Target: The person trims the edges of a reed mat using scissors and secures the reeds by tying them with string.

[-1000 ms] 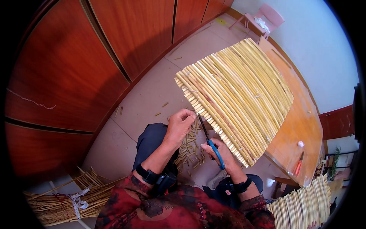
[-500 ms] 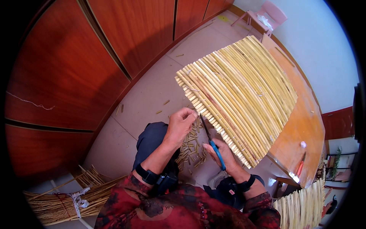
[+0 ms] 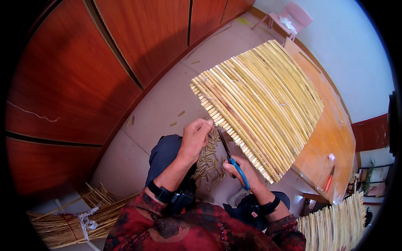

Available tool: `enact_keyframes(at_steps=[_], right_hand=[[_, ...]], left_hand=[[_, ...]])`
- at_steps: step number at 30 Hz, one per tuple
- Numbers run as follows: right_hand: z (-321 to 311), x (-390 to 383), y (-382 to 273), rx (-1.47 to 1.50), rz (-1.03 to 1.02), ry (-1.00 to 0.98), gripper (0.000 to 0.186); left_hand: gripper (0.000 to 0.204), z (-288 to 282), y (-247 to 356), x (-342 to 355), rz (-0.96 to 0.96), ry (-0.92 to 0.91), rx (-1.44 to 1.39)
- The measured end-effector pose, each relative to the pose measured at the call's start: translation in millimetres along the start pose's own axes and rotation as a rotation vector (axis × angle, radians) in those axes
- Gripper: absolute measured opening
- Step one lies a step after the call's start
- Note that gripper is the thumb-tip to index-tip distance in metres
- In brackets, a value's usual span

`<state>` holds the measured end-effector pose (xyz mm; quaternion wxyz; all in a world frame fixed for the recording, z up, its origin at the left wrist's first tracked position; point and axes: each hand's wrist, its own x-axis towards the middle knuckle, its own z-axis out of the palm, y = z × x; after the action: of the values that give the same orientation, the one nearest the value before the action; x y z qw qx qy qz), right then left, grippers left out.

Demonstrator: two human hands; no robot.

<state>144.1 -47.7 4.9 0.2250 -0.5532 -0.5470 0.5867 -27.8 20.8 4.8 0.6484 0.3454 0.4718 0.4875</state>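
The stick mat point(image 3: 259, 106) lies just ahead of the left hand point(image 3: 194, 139) and right hand point(image 3: 248, 171), reaching over the wooden surface point(image 3: 335, 138). The left is pinched closed at its near edge, on what I cannot tell; the right grips blue-handled scissors point(image 3: 231, 160). Cut stubs point(image 3: 205, 165) litter the tiled floor point(image 3: 163, 100) beneath; red cabinets point(image 3: 54, 83) stand leftward, a pink chair point(image 3: 296, 16) far ahead.

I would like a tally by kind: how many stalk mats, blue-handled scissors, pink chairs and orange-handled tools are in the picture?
Stalk mats: 2
Blue-handled scissors: 1
Pink chair: 1
Orange-handled tool: 1
Total: 5
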Motion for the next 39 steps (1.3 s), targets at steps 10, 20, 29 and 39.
enact_keyframes(at_steps=[10,20,29,39], right_hand=[[-6,7,-3,0.005,0.082,-0.121,0.036],[-5,17,5,0.201,0.117,-0.135,0.033],[0,17,-1,0.219,0.108,0.002,0.023],[3,19,5,0.249,0.100,0.046,0.015]], left_hand=[[0.009,8,3,1,-0.001,0.029,0.010],[0.006,9,-4,4,0.035,0.038,0.061],[0.008,10,-4,4,0.038,0.047,0.059],[0.007,9,-6,6,0.041,0.058,0.087]])
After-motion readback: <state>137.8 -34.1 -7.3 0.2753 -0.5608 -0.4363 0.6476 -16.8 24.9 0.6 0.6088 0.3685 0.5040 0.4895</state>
